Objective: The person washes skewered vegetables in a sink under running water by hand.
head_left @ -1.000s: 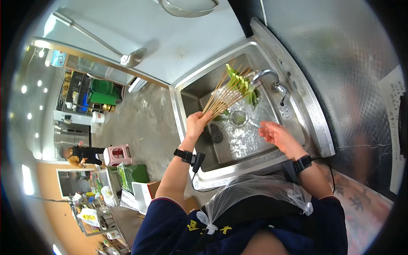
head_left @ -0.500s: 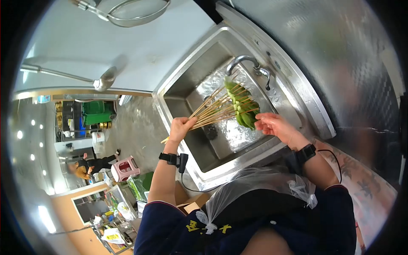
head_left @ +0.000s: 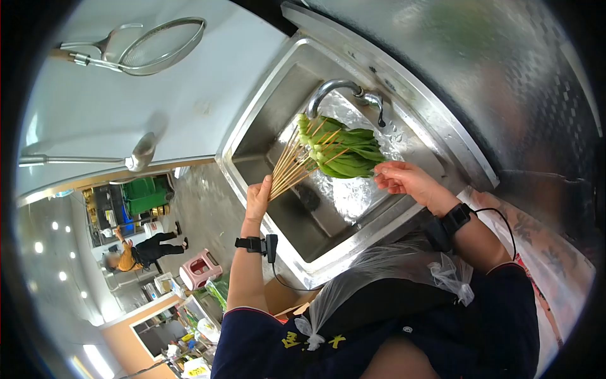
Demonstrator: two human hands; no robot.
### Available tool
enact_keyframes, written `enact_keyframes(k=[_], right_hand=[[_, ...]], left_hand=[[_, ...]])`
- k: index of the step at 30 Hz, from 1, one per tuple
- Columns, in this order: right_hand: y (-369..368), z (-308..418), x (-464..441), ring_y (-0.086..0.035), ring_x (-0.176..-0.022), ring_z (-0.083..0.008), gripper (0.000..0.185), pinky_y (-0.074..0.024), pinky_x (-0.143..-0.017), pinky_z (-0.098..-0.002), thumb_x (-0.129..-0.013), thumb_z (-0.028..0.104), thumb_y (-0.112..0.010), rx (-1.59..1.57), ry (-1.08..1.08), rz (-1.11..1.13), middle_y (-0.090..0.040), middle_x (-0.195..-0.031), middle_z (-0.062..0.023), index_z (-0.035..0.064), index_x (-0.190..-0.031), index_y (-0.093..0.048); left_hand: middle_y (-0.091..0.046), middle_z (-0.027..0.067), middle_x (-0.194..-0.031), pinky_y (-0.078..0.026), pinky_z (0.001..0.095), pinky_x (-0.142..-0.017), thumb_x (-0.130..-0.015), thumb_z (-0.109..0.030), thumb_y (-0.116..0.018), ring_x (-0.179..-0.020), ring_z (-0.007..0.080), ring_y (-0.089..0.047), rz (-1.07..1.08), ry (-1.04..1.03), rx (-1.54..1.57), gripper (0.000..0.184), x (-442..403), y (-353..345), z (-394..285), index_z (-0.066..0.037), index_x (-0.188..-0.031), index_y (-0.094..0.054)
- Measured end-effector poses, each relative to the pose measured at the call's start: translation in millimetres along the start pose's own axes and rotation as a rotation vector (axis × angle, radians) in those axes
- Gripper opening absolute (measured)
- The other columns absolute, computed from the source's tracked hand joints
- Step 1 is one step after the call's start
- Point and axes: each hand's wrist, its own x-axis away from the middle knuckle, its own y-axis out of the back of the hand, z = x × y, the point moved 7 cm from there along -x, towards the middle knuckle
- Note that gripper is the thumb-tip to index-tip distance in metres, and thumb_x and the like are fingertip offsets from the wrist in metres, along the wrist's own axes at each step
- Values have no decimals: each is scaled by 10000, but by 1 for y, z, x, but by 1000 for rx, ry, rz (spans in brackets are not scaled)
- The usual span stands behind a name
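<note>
My left hand (head_left: 257, 199) is closed around the lower ends of a bundle of wooden skewers (head_left: 290, 168). Threaded on their far ends are green leafy vegetables (head_left: 349, 151) with pale stem bases, held over the sink (head_left: 257, 161) below the faucet (head_left: 334, 88). The leaves fan out toward the right. Beside the leaf tips is my right hand (head_left: 407, 181), its fingers loosely bent and slightly apart; whether they touch the leaves I cannot tell. Wet metal shines in the basin under the bundle.
A strainer (head_left: 163, 47) and a ladle (head_left: 142, 151) hang on the pale wall at left. A metal panel rises behind the faucet. Farther off are a person (head_left: 146, 250), a pink stool (head_left: 201, 270) and a green bin (head_left: 142, 195).
The skewered leaves have swung up and left, closer beneath the faucet, and now spread toward my right hand. My left hand keeps its grip. The view has shifted slightly.
</note>
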Motion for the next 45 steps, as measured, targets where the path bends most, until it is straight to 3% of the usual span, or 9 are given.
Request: enact_keyframes(k=[15, 27, 33, 39, 43, 45], right_hand=[[1, 0, -1, -560, -831, -80, 306, -422, -686, -211, -821, 295, -548, -23, 6, -24, -594, -927, -5, 95, -1052, -545], [10, 23, -3, -561, -801, -83, 269, -425, -642, -212, -809, 301, -572, -54, 80, -158, -596, -866, 0, 106, -993, -553], [27, 56, 1, -556, -773, -89, 227, -414, -645, -217, -809, 237, -565, -100, 293, -383, -596, -858, -24, 90, -982, -551], [31, 68, 5, -557, -768, -89, 236, -411, -642, -203, -810, 193, -562, -80, 305, -372, -598, -861, -28, 85, -1018, -537], [27, 69, 2, -562, -737, -85, 222, -417, -608, -187, -809, 168, -564, -88, 315, -366, -601, -853, -40, 71, -1007, -539], [23, 65, -4, -563, -739, -91, 233, -423, -605, -192, -805, 174, -571, -33, 282, -329, -601, -851, -42, 66, -1009, -536]], left_hand=[[-336, -32, -454, -249, 280, -407, -834, -448, -507, -467, 66, -293, 61, -64, -116, 588, -3, -9, -5, 0, -468, -400], [-349, -28, -452, -274, 269, -415, -844, -435, -499, -467, 60, -311, -44, -52, -68, 573, 20, 5, -10, -1, -480, -410], [-356, -43, -491, -270, 249, -423, -835, -364, -530, -499, 51, -307, -47, -16, 36, 484, 21, 2, -10, -2, -522, -461], [-458, -30, -542, -295, 211, -421, -797, -288, -601, -471, 45, -377, 65, 66, 92, 301, 40, -14, -36, -25, -653, -573], [-440, -30, -585, -313, 198, -428, -830, -228, -564, -493, 43, -386, 175, 134, 435, 209, 57, -35, -45, -42, -750, -512], [-426, -25, -603, -321, 190, -439, -860, -191, -518, -514, 51, -394, 244, 251, 799, 153, 72, -48, -49, -53, -802, -487]])
